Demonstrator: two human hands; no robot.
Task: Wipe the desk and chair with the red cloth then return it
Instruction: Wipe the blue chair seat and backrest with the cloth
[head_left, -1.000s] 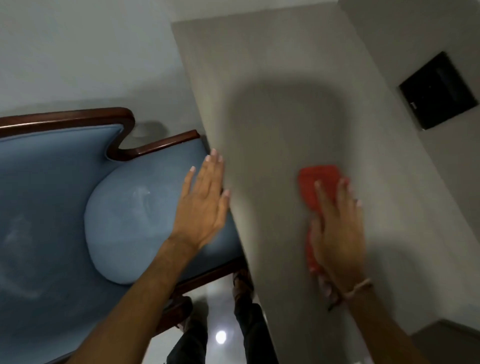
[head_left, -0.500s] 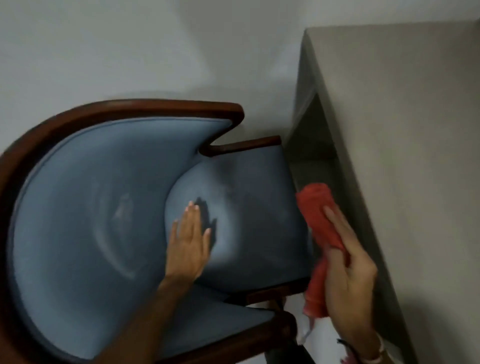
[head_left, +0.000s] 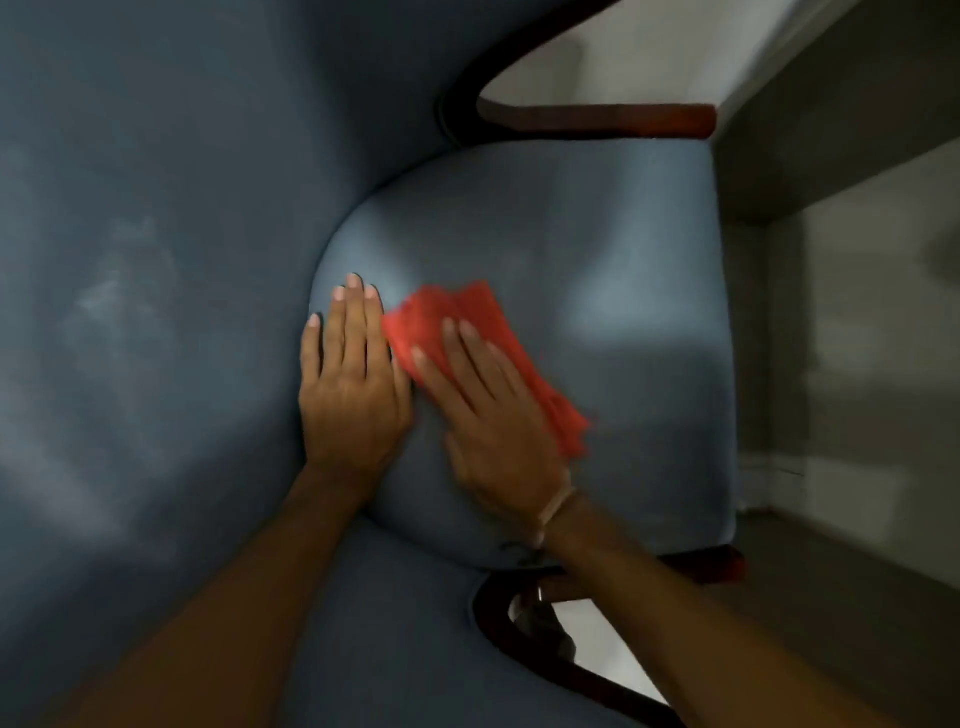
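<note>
The blue upholstered chair (head_left: 613, 270) with dark wood arms fills most of the view. On its seat cushion lies the red cloth (head_left: 441, 319), pressed flat under my right hand (head_left: 493, 415), whose fingers are spread over it. My left hand (head_left: 353, 384) rests flat on the cushion's left edge, right beside the cloth, holding nothing. The desk (head_left: 841, 135) shows only as a grey side panel and underside at the right edge.
A dark wood armrest (head_left: 597, 119) crosses the top, another curves at the bottom (head_left: 519, 618). The chair's tall blue back (head_left: 156, 312) takes up the left. The shadowed space under the desk (head_left: 857, 364) lies to the right.
My right hand carried the red cloth off the desk top and down onto the chair seat. My left hand moved onto the cushion. The view closed in on the chair.
</note>
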